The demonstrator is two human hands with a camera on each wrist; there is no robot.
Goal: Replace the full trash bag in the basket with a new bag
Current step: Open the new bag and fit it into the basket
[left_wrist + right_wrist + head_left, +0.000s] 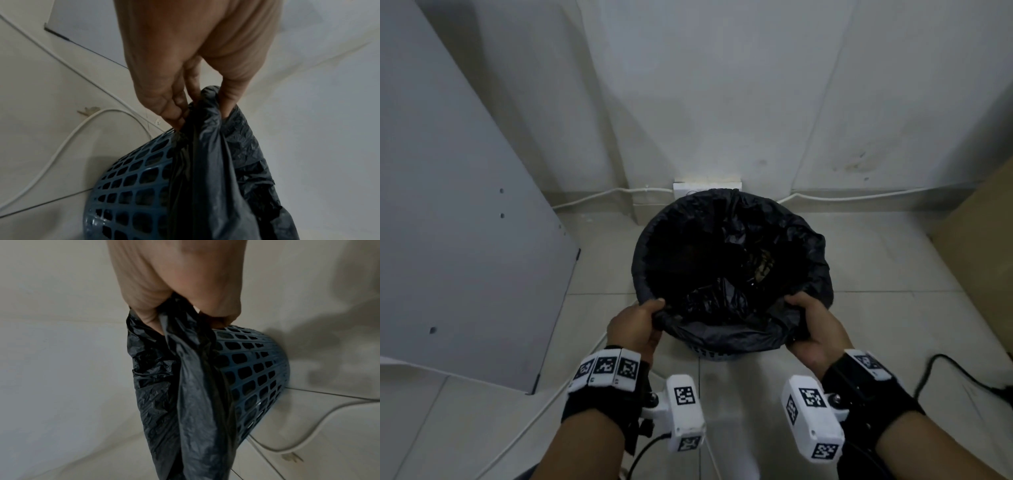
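Note:
A black trash bag (729, 274) lines a round blue lattice basket (709, 355) standing on the tiled floor by the wall. The bag's edge is folded over the rim all round. My left hand (643, 322) grips the bag's edge at the near left of the rim, thumb on top. My right hand (810, 320) grips the edge at the near right. In the left wrist view the fingers (174, 112) pinch a bunch of the bag (216, 154) above the basket (127, 186). The right wrist view shows the hand (185, 309) clutching gathered bag (185, 378) beside the basket (255, 369). Some brownish trash lies deep inside.
A grey cabinet panel (458, 222) stands at the left. A white cable (592, 198) runs along the wall base, with a white box (707, 188) behind the basket. A cardboard box (983, 233) is at the right, and a black cable (955, 370) lies on the floor.

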